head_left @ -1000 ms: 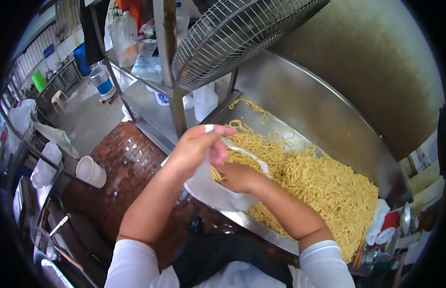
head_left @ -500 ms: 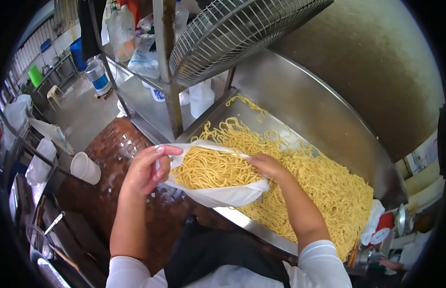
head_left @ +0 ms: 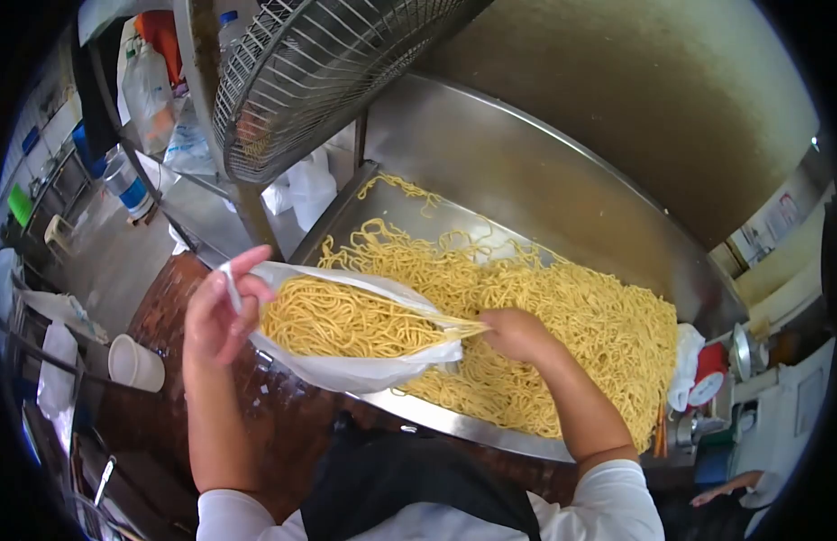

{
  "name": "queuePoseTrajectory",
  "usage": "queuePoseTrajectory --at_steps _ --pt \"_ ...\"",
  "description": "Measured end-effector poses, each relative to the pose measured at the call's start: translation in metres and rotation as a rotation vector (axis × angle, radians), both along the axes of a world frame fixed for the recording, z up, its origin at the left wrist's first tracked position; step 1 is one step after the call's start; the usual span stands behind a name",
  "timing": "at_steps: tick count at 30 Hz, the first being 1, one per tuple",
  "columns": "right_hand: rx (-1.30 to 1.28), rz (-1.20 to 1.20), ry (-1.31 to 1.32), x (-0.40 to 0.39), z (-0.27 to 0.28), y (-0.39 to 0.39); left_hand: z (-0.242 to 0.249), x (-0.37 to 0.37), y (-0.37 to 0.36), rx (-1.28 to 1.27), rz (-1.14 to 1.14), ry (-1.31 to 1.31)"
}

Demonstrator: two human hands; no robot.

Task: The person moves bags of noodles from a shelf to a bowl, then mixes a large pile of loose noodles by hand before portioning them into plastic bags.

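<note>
A white plastic bag [head_left: 364, 371] full of yellow noodles hangs open in front of me, over the near left edge of a metal tray. My left hand [head_left: 227, 311] grips the bag's left end, with a white strip of plastic looped round a raised finger. At the bag's right end, my right hand [head_left: 517, 334] is closed on a few noodle strands stretched out from the bag. Loose noodles [head_left: 580, 334] lie heaped in the tray [head_left: 517, 180], behind and to the right of the bag.
A fan [head_left: 319, 81] stands above the tray's left end, beside a metal shelf with bottles. A white bucket [head_left: 136, 363] is on the floor at left. At right are a red scale [head_left: 709, 372] and another person's arm [head_left: 732, 487].
The view has shifted right. My right hand has moved off the bag's right end, and noodle strands now stretch between the two. The other person's arm shows more fully.
</note>
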State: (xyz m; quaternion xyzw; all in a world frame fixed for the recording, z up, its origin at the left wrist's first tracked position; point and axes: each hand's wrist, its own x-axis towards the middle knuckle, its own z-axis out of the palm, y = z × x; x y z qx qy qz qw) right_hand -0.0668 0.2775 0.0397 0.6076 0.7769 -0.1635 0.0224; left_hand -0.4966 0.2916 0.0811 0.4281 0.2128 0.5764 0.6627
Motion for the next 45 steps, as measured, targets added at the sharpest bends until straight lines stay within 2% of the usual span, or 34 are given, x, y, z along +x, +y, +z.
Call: queuePoseTrajectory --at_steps 2,3,4,5,6,7,9,10,12,13,15,16,17,19,21,23,24,26,27,30,32,33,35,36,39,41,43,44,45 --pt "0.063 0.044 0.149 -0.024 0.042 0.005 0.004 0.029 0.004 0.043 -0.212 0.07" --pt "0.091 0.058 0.219 -0.046 0.06 0.009 0.009 0.056 -0.001 -0.001 -0.242 0.143" --pt "0.122 0.073 0.289 -0.068 0.07 0.012 -0.004 0.082 0.002 0.088 -0.279 0.295" --pt "0.192 0.104 0.465 -0.09 0.069 0.014 0.002 0.098 -0.001 0.127 -0.294 0.799" --pt "0.261 0.14 0.641 -0.11 0.067 0.017 -0.023 0.118 0.007 0.195 -0.228 1.02" --pt "0.243 0.16 0.699 -0.128 0.066 0.019 -0.044 0.134 0.009 0.198 -0.221 1.023" --pt "0.234 0.179 0.76 -0.147 0.064 0.023 -0.069 0.153 0.014 0.169 -0.027 0.573" --pt "0.203 0.153 0.931 -0.151 0.059 0.024 -0.059 0.15 0.012 0.172 -0.029 0.575" --pt "0.186 0.099 1.204 -0.151 0.035 0.028 -0.037 0.135 0.0 -0.214 -0.121 0.676" --pt "0.175 0.103 1.207 -0.151 0.027 0.027 -0.045 0.127 0.002 -0.223 -0.114 0.678" --pt "0.437 0.135 1.036 -0.151 0.012 0.023 -0.066 0.11 0.008 -0.07 -0.037 0.449" --pt "0.175 0.094 1.198 -0.154 -0.009 0.023 -0.051 0.108 0.004 -0.082 0.024 0.418" --pt "0.161 0.106 1.202 -0.152 -0.011 0.02 -0.039 0.102 0.004 -0.09 0.039 0.42" --pt "-0.149 0.046 0.863 -0.132 -0.011 0.016 -0.019 0.087 0.005 -0.091 0.056 0.518" --pt "0.041 -0.086 0.997 -0.118 -0.037 0.024 -0.012 0.077 0.004 -0.093 0.082 0.518" --pt "0.06 -0.3 1.043 -0.108 -0.04 0.035 -0.021 0.064 0.009 -0.088 0.109 0.469" --pt "0.057 -0.295 1.043 -0.108 -0.041 0.038 -0.025 0.058 0.011 -0.12 0.098 0.549" --pt "0.236 -0.246 0.95 -0.116 -0.034 0.043 -0.032 0.052 0.013 -0.112 0.106 0.562" --pt "0.237 -0.248 0.949 -0.122 -0.032 0.044 -0.036 0.05 0.014 -0.105 0.109 0.575" --pt "0.279 -0.329 0.996 -0.159 -0.006 0.038 -0.043 0.039 0.017 -0.123 0.114 0.593" --pt "0.292 -0.265 1.129 -0.177 0.001 0.038 -0.035 0.033 0.019 -0.195 0.079 0.629" --pt "0.307 -0.283 1.122 -0.187 0.007 0.038 -0.037 0.028 0.022 -0.186 0.058 0.628" --pt "0.303 -0.184 1.249 -0.208 0.022 0.034 -0.039 0.023 0.023 0.117 -0.141 0.762" --pt "0.316 -0.201 1.246 -0.222 0.029 0.029 -0.036 0.032 0.017 0.371 -0.018 0.761" --pt "0.24 -0.122 1.354 -0.248 0.047 0.015 -0.062 0.049 0.015 0.426 -0.048 0.654" --pt "0.229 -0.058 1.318 -0.255 0.052 0.013 -0.064 0.052 0.016 0.436 -0.001 0.745" --pt "0.281 -0.124 1.385 -0.245 0.033 0.021 -0.058 0.047 0.018 0.133 -0.212 0.82" --pt "0.276 -0.16 1.451 -0.241 0.029 0.023 -0.063 0.048 0.017 0.393 -0.031 0.82" --pt "0.287 -0.088 1.413 -0.23 0.015 0.03 -0.059 0.052 0.014 0.481 0.125 0.721"
